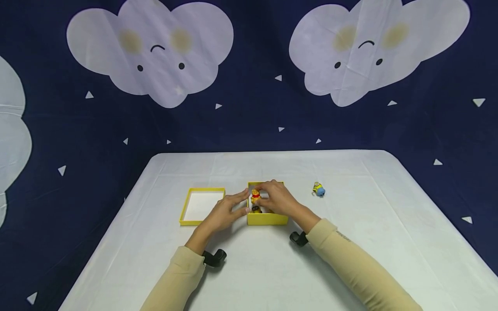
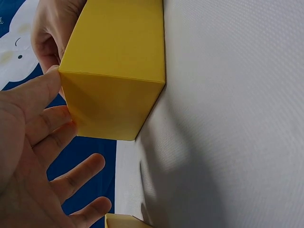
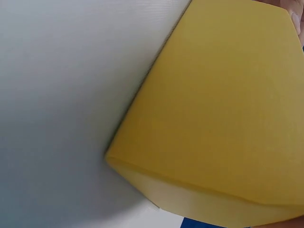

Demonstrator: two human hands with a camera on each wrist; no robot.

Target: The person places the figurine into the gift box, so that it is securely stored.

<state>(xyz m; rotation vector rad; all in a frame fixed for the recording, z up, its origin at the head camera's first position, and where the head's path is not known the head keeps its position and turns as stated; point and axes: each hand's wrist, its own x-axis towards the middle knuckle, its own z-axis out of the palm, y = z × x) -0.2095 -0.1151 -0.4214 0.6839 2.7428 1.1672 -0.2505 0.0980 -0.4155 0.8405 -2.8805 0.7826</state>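
A yellow open-topped box (image 1: 267, 219) stands mid-table. My right hand (image 1: 278, 198) reaches over it and pinches a small Winnie the Pooh figurine (image 1: 255, 196) in a red shirt, between thumb and fingers at the left inner side. Just below that figurine, a dark-and-yellow figure (image 1: 256, 209) lies in the box; its kind is unclear. My left hand (image 1: 225, 212) is spread at the box's left side, its thumb and some fingertips touching the wall, as the left wrist view shows. In the right wrist view the box wall (image 3: 213, 104) hides my right fingers.
Left of the box lies a shallow yellow-rimmed lid (image 1: 180, 211), white inside, partly behind my left hand. A minion figurine (image 1: 318, 189) in yellow and blue sits on the white-covered table (image 1: 350, 172) to the right. Behind hangs a dark blue cloud-patterned cloth (image 1: 253, 116).
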